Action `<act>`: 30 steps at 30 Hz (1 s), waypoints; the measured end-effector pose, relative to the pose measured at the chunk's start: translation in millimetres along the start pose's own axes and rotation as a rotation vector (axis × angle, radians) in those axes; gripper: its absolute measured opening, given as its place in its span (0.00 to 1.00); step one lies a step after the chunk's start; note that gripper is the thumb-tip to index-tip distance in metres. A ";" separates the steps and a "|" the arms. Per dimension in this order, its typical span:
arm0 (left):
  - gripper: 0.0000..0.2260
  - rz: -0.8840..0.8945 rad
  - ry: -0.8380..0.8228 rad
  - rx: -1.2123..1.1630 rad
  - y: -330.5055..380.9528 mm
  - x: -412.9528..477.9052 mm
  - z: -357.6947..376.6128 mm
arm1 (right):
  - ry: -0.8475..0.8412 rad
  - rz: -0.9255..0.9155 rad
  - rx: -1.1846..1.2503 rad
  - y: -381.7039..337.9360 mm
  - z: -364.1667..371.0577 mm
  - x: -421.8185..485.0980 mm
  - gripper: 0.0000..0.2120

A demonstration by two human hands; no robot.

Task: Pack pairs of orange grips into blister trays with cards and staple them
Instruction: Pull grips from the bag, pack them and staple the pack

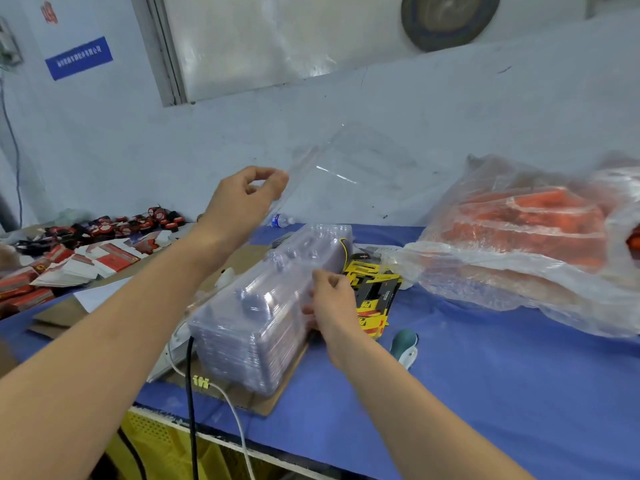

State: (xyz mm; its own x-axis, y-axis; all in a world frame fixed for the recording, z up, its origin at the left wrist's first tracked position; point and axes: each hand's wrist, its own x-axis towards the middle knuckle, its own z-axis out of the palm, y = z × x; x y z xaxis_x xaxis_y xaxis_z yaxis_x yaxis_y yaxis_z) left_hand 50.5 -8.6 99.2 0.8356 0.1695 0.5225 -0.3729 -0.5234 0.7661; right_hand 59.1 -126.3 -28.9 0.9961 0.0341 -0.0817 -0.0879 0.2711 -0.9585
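Note:
My left hand (247, 195) is raised above the table and pinches the edge of one clear blister tray (349, 168), which hangs blurred in the air. A tall stack of clear blister trays (263, 306) lies on a cardboard sheet in the middle of the blue table. My right hand (332, 303) rests against the right side of that stack, fingers curled on its edge. Yellow and black cards (372, 292) lie just right of the stack. Orange grips (526, 223) fill a large clear plastic bag at the right. A green and white stapler (404, 346) sits near my right wrist.
Red and white cards (86, 261) and red and black small parts (138, 223) are spread at the far left. A black cable (190, 393) and a white cable (232, 407) run off the front edge. A water bottle (281, 220) lies by the wall. A yellow crate (156, 441) sits under the table.

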 end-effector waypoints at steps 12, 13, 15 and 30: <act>0.19 -0.571 -0.951 -0.893 0.6 -45.3 105.8 | 0.193 -0.310 0.462 -87.2 -202.7 -24.8 0.10; 0.18 -0.615 -0.952 -0.893 -0.7 -48.9 120.7 | 0.223 -0.321 0.449 -83.0 -217.7 -31.0 0.11; 0.21 -0.701 -0.885 -0.962 -2.2 -55.1 149.3 | 0.338 -0.335 0.439 -73.5 -244.7 -42.2 0.11; 0.05 -0.586 -0.462 -0.322 -32.8 -116.0 291.9 | 0.783 -0.029 0.235 10.3 -349.5 -70.0 0.08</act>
State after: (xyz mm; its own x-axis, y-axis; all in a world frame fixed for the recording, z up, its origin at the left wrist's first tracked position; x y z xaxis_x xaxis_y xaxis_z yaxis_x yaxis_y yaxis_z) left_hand 83.5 -254.9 -95.7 0.9870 -0.0566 -0.1506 0.1383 -0.1787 0.9741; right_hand -7.8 -462.2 -128.5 0.7088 -0.6345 -0.3083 0.0250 0.4594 -0.8879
